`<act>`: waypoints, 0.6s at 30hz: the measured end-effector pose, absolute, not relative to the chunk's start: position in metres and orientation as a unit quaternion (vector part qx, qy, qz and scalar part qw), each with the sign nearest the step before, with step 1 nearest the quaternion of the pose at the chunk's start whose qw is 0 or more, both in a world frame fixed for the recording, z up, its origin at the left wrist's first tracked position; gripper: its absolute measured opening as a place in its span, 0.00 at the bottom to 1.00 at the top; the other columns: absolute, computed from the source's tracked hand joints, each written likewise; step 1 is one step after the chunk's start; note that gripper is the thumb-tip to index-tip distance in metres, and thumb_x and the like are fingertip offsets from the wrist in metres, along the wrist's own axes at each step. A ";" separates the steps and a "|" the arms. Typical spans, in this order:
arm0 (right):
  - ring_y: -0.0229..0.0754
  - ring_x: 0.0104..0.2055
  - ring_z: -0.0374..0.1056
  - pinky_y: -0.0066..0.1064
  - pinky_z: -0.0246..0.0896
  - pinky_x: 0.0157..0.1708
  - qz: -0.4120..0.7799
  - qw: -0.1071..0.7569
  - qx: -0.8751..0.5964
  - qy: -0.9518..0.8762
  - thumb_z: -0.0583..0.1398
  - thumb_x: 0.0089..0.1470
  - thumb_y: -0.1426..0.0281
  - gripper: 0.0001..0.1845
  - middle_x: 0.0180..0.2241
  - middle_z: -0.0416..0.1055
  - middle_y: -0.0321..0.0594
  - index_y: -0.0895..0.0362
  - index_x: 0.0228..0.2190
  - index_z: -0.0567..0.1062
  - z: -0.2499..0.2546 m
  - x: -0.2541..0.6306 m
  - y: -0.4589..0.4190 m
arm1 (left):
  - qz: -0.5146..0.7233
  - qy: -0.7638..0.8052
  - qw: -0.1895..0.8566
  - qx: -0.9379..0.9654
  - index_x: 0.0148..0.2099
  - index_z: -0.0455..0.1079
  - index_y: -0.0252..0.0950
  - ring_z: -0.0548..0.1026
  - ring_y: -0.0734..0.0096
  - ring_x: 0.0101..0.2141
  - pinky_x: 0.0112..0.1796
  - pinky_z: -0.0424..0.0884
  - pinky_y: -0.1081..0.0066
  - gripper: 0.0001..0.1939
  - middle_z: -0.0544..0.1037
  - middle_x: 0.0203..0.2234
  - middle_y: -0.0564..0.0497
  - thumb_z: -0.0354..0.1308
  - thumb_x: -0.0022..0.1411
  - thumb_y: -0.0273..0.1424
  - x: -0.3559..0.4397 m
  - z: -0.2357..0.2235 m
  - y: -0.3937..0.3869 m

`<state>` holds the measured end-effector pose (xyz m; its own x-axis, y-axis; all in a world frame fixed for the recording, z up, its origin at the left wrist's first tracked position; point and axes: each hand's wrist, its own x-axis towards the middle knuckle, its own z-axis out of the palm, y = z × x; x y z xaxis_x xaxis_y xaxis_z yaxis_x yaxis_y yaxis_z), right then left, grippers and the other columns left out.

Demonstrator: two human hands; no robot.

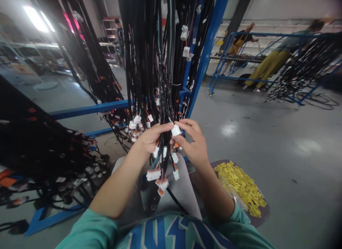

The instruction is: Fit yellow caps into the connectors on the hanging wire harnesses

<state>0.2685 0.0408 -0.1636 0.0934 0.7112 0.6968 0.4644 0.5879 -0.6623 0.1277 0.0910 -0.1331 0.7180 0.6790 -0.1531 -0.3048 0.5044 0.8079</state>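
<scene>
A thick bundle of black wire harnesses [162, 63] hangs from a blue metal rack [205, 52] in front of me. My left hand [151, 138] is wrapped round the lower part of the bundle. My right hand [193, 142] pinches a small white connector [176, 130] at the bundle, which my left thumb also touches. More white and orange connectors [157, 176] dangle below my hands over my lap.
A dark round tray [263, 213] holding several small yellow clips [243, 186] sits at my right knee. More black harnesses [40, 145] hang at the left. Two people work at another blue rack [267, 56] far right. The grey floor [280, 135] stretches between.
</scene>
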 end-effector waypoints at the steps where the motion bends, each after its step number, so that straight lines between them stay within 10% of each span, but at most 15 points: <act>1: 0.45 0.50 0.63 0.44 0.58 0.53 0.110 0.593 -0.442 -0.663 0.58 0.53 0.61 0.15 0.45 0.66 0.40 0.46 0.44 0.74 -0.165 0.269 0.040 | 0.293 0.225 0.837 0.404 0.26 0.68 0.29 0.68 0.75 0.15 0.19 0.68 0.75 0.08 0.70 0.14 0.51 0.60 0.52 0.30 0.128 -0.133 0.091; 12: 0.43 0.38 0.70 0.37 0.65 0.43 0.265 0.567 -0.584 -0.517 0.58 0.47 0.60 0.18 0.38 0.74 0.44 0.57 0.38 0.74 -0.234 0.320 0.021 | 0.307 0.170 0.832 0.430 0.25 0.69 0.28 0.66 0.74 0.13 0.18 0.65 0.73 0.12 0.68 0.10 0.51 0.63 0.42 0.34 0.125 -0.146 0.107; 18: 0.46 0.36 0.70 0.35 0.62 0.38 0.235 0.341 -0.758 -0.503 0.55 0.44 0.59 0.18 0.33 0.76 0.44 0.57 0.33 0.76 -0.322 0.427 -0.031 | 0.343 0.196 0.787 0.475 0.24 0.65 0.30 0.65 0.76 0.12 0.16 0.60 0.76 0.10 0.66 0.12 0.54 0.63 0.43 0.31 0.115 -0.151 0.126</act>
<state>0.4265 -0.0311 -0.3218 0.3835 0.9235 -0.0130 0.6025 -0.2609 -0.7543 0.1146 0.1260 -0.1511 0.6886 0.7250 0.0176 -0.3532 0.3140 0.8813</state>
